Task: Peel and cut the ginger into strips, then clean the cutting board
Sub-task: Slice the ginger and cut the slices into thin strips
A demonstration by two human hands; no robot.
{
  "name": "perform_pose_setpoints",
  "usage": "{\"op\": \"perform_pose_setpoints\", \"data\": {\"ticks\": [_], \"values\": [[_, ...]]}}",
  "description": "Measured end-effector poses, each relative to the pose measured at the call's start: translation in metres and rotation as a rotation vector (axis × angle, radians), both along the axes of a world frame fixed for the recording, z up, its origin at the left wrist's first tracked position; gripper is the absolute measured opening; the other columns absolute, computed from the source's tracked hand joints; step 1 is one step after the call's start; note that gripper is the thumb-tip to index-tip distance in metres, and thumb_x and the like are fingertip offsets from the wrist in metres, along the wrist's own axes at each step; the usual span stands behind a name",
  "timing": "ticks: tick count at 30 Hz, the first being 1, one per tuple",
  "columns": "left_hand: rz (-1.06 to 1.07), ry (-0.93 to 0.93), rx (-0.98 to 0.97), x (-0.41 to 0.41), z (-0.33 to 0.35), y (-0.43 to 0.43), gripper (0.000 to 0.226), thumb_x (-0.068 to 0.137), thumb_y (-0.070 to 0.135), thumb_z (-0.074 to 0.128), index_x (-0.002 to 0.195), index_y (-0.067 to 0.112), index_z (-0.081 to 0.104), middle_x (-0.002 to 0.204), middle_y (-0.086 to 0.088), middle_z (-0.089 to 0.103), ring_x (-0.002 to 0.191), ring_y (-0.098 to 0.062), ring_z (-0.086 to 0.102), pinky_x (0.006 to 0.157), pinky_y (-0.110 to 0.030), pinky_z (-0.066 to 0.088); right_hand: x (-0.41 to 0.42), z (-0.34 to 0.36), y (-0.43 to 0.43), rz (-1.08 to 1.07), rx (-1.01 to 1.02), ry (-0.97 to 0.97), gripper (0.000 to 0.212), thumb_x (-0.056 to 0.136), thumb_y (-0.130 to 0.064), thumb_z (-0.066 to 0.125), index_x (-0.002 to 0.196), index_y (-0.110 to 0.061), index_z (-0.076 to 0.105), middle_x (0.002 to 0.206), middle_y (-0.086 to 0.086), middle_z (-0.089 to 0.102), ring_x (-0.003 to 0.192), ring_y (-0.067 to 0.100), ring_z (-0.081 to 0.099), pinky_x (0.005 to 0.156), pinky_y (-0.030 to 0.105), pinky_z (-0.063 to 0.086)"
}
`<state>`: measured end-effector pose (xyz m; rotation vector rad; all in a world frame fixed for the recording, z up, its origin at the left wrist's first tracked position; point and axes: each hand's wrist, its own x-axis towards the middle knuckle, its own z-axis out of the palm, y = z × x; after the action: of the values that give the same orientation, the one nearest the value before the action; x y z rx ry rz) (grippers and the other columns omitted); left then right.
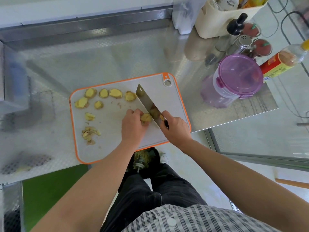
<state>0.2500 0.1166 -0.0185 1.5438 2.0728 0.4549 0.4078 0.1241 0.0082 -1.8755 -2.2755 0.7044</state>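
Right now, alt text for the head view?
A person's left hand holds a ginger piece on an orange-rimmed cutting board while the right hand grips a cleaver, its blade against the ginger. Cut slices lie along the board's far side, peel scraps at its left.

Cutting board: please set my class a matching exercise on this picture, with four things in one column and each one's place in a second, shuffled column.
Column A
1. cleaver
2. ginger chunk
3. ginger slices
4. peel scraps

Column B
a. spread over the far left part of the cutting board
b. gripped by the right hand
c. heaped on the board's left side, nearer the person
d. held by the left hand, against the blade

Pairs: 1-b; 2-d; 3-a; 4-c
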Motion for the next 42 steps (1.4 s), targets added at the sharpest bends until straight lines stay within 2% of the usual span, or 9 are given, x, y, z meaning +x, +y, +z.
{"op": "perform_pose_setpoints", "data": {"ticks": [9,13,20,25,30,32,36,38,42], "values": [[-0.023,0.000,0.033,0.005,0.001,0.000,0.029,0.083,0.024,0.072,0.110,0.016,0.067,0.098,-0.008,0.053,0.081,-0.028,0.057,0.077,-0.034,0.046,0.006,-0.002,0.002,-0.004,-0.017,0.065,0.011,0.094,-0.023,0.044,0.101,-0.016,0.049,0.063,0.009,0.055,0.057,0.032,0.043,0.046,0.029,0.025],[-0.051,0.039,0.080,0.005,0.002,-0.001,0.043,0.081,0.024,0.074,0.120,0.013,0.061,0.102,-0.007,0.049,0.082,-0.024,0.055,0.074,-0.031,0.046,0.008,-0.003,0.002,-0.011,-0.029,0.100,0.009,0.092,-0.020,0.045,0.098,-0.016,0.050,0.061,0.009,0.053,0.055,0.031,0.041,0.049,0.030,0.029],[-0.183,0.198,0.042,0.008,0.001,0.004,0.020,0.081,0.020,0.068,0.098,0.010,0.068,0.091,-0.007,0.052,0.087,-0.026,0.052,0.066,-0.037,0.047,0.010,-0.003,0.004,-0.014,-0.029,0.105,0.006,0.091,-0.020,0.045,0.093,-0.015,0.048,0.056,0.004,0.046,0.055,0.032,0.040,0.047,0.030,0.025],[-0.249,0.230,0.109,-0.003,0.000,0.003,0.019,0.081,0.016,0.068,0.098,0.008,0.071,0.088,-0.008,0.055,0.086,-0.026,0.054,0.062,-0.035,0.046,0.012,-0.005,0.007,-0.021,-0.028,0.115,0.007,0.091,-0.020,0.045,0.095,-0.017,0.049,0.056,0.006,0.049,0.054,0.033,0.044,0.049,0.031,0.031],[-0.293,0.238,0.141,-0.007,0.003,0.003,0.034,0.077,0.030,0.075,0.104,0.012,0.066,0.090,-0.007,0.054,0.088,-0.026,0.054,0.060,-0.037,0.051,0.012,-0.006,0.008,-0.024,-0.038,0.123,0.006,0.091,-0.019,0.045,0.094,-0.016,0.050,0.054,0.004,0.045,0.052,0.031,0.042,0.049,0.033,0.035],[-0.322,0.267,0.115,-0.007,0.003,0.004,0.034,0.076,0.028,0.076,0.104,0.012,0.066,0.093,-0.007,0.054,0.090,-0.025,0.054,0.061,-0.036,0.050,0.012,-0.005,0.009,-0.021,-0.040,0.128,0.006,0.091,-0.020,0.045,0.093,-0.016,0.049,0.053,0.002,0.042,0.052,0.031,0.041,0.049,0.032,0.033],[-0.330,0.263,0.139,-0.011,0.004,0.007,0.021,0.079,0.021,0.074,0.097,0.013,0.072,0.089,-0.005,0.054,0.085,-0.024,0.054,0.056,-0.032,0.045,0.013,-0.003,0.010,-0.010,-0.043,0.135,0.010,0.092,-0.021,0.045,0.095,-0.014,0.050,0.055,0.004,0.047,0.053,0.032,0.045,0.048,0.035,0.038],[-0.344,0.263,0.166,-0.014,0.005,0.009,0.022,0.077,0.021,0.076,0.098,0.015,0.073,0.088,-0.003,0.055,0.084,-0.023,0.055,0.055,-0.028,0.041,0.013,-0.003,0.011,-0.004,-0.037,0.126,0.010,0.092,-0.021,0.046,0.097,-0.014,0.051,0.057,0.007,0.050,0.053,0.033,0.046,0.048,0.035,0.039],[-0.373,0.229,0.115,-0.015,0.006,0.011,0.030,0.078,0.021,0.075,0.107,0.018,0.072,0.097,-0.003,0.056,0.092,-0.023,0.055,0.060,-0.032,0.048,0.014,-0.002,0.011,0.011,-0.038,0.115,0.011,0.091,-0.021,0.047,0.098,-0.015,0.053,0.059,0.009,0.057,0.054,0.033,0.049,0.048,0.036,0.042]]}}
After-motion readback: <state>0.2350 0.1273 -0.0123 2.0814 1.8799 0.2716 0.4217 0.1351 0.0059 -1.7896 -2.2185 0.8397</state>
